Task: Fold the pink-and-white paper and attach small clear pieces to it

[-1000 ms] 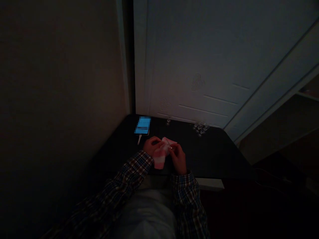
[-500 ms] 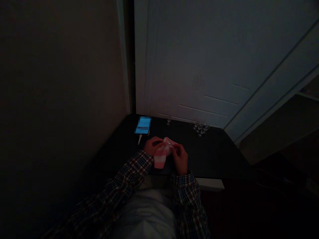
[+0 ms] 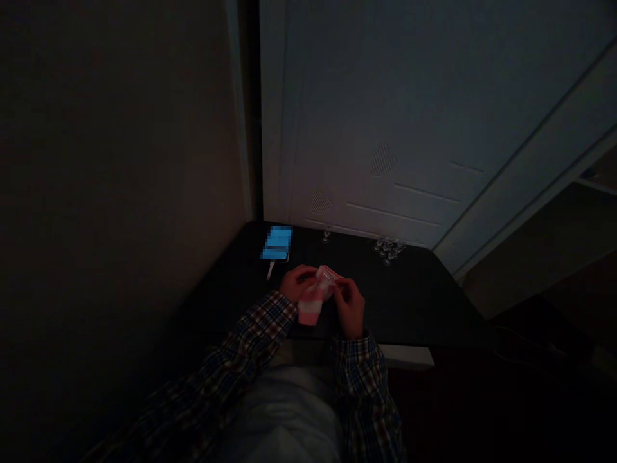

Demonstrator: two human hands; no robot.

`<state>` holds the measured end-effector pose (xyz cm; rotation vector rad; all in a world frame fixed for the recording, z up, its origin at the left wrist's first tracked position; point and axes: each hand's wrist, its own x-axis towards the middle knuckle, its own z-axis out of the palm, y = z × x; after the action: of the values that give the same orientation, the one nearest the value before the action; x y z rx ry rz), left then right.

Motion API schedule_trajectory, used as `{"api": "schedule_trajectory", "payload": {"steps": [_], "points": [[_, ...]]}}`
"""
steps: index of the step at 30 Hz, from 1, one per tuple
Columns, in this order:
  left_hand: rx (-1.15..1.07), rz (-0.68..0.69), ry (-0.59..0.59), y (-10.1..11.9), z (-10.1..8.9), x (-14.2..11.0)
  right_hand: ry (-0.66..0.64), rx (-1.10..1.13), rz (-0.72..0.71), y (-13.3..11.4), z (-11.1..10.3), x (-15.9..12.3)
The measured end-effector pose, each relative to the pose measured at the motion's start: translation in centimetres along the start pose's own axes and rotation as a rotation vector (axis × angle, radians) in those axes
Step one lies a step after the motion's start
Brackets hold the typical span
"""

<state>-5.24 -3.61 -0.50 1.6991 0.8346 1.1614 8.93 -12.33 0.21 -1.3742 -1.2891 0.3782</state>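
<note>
A small pink-and-white striped cloth [image 3: 311, 308], sock-like in shape, is held over the dark tabletop. My left hand [image 3: 295, 283] grips its left side, fingers curled at its upper edge. On the other side, my right hand [image 3: 351, 302] pinches the upper right edge between thumb and fingers. A small shiny clear thing [image 3: 328, 276] shows at the cloth's upper part, between the two hands; its kind is too dim to make out. The cloth's lower end hangs free toward me.
A phone [image 3: 277, 243] with a lit screen and a white cable [image 3: 270, 270] lies at the back left of the black table [image 3: 409, 302]. Several small clear pieces [image 3: 388, 249] cluster at the back right, near one more clear piece [image 3: 326, 236]. A white panel [image 3: 337, 128] stands behind.
The upper part of the cloth has opened out slightly, showing more of the shiny clear thing. My right hand has shifted very slightly right; both hands keep their hold.
</note>
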Motion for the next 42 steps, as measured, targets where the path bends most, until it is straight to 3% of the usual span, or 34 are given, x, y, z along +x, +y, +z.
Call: {"api": "schedule_trajectory", "payload": {"steps": [15, 33, 42], "points": [[-0.142, -0.075, -0.050, -0.2, 0.8, -0.1, -0.030, 0.163, 0.127, 0.4, 0.3, -0.2], [-0.087, -0.093, 0.128, -0.6, 0.1, 0.3, -0.074, 0.166, -0.014, -0.3, 0.5, 0.0], [0.050, 0.050, 0.196, 0.6, -0.1, 0.1, -0.027, 0.146, 0.030, -0.2, 0.3, 0.0]]}}
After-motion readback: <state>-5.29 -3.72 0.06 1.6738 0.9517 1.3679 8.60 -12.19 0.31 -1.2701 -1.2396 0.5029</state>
